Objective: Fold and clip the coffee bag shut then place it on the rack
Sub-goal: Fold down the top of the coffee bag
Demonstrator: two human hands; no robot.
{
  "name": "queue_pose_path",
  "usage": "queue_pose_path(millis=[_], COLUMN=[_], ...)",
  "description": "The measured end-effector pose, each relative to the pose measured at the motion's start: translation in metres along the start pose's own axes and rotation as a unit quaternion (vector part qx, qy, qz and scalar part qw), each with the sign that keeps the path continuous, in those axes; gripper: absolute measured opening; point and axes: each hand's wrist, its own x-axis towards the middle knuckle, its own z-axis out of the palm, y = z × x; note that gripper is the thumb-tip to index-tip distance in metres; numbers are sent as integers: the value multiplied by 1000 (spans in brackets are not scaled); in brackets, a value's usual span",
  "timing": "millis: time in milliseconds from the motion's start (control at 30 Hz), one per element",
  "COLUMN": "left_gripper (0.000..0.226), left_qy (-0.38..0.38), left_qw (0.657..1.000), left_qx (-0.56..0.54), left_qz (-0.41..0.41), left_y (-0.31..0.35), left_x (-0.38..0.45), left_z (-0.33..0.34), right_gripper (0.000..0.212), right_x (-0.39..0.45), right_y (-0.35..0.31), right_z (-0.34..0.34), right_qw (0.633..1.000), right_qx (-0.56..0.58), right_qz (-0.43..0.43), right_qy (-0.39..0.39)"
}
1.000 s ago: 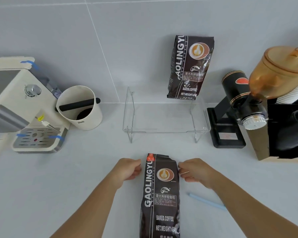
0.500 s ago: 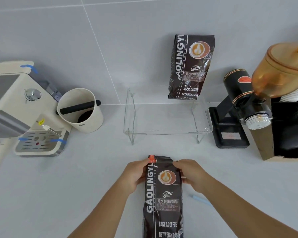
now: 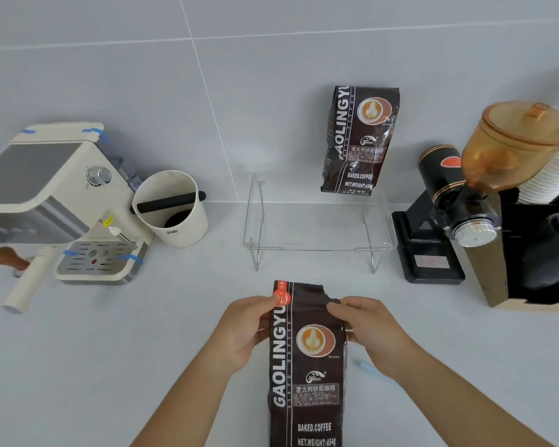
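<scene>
A dark brown coffee bag (image 3: 307, 366) lies flat on the white counter in front of me, its top end pointing away. My left hand (image 3: 244, 330) pinches the bag's top left edge near the red label. My right hand (image 3: 365, 327) grips the top right edge, where the corner curls inward. A thin light-blue clip stick (image 3: 367, 369) lies on the counter just right of the bag, partly hidden by my right forearm. The clear acrylic rack (image 3: 317, 246) stands behind the bag, with a second coffee bag (image 3: 360, 140) upright at its back right.
A cream espresso machine (image 3: 55, 201) with a tamper (image 3: 8, 258) sits at the left. Beside it stands a cream knock box (image 3: 171, 208). A black grinder (image 3: 446, 214) with an amber hopper (image 3: 520, 143) and a black box (image 3: 542, 253) fill the right side.
Both hands closed in from beside the bag onto its top edges. The bag's top right corner now curls inward under my right fingers.
</scene>
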Motion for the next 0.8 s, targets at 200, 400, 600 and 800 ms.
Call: queue_pose_path(millis=[200, 400, 600, 800], left_gripper=[22, 24, 22, 28], left_qy=[-32, -32, -6, -26], left_qw=[996, 988, 975, 974], left_qx=[7, 32, 92, 88], left_qz=[79, 147, 203, 206], left_y=[16, 28, 31, 31], left_x=[-31, -49, -48, -47], left_z=[1, 6, 8, 5], right_gripper=[42, 32, 31, 29], right_x=[-31, -46, -46, -45], right_y=[-13, -24, -26, -31], right_z=[2, -3, -2, -2], right_qw=[996, 991, 985, 984], right_qx=[19, 49, 48, 48], right_qz=[-83, -122, -163, -170], right_qy=[0, -10, -5, -7])
